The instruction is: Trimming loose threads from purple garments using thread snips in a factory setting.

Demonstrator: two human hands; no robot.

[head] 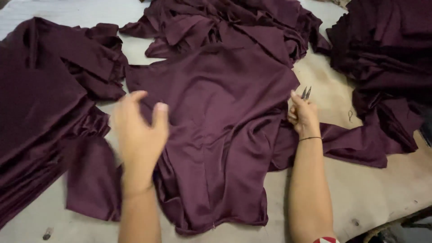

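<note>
Maroon satin garment (216,135) is spread flat mid-surface (373,193). Small metal snips (306,93) are gripped in the right hand (303,116) at its right edge; the left hand (139,135) hovers spread wide. Fabric should be smoothed taut before trimming.

Left side: stack of folded maroon fabric pieces (36,99), neatly layered, hanging toward the table edge. Top centre: loose crumpled heap of the same maroon cloth (229,22). Right: another dark maroon pile (387,54), thick, layers showing at its edge. All on a worn tan worktable (369,193). Small dark metal bit (47,233) lying near the bottom-left corner, too blurred to identify
</note>
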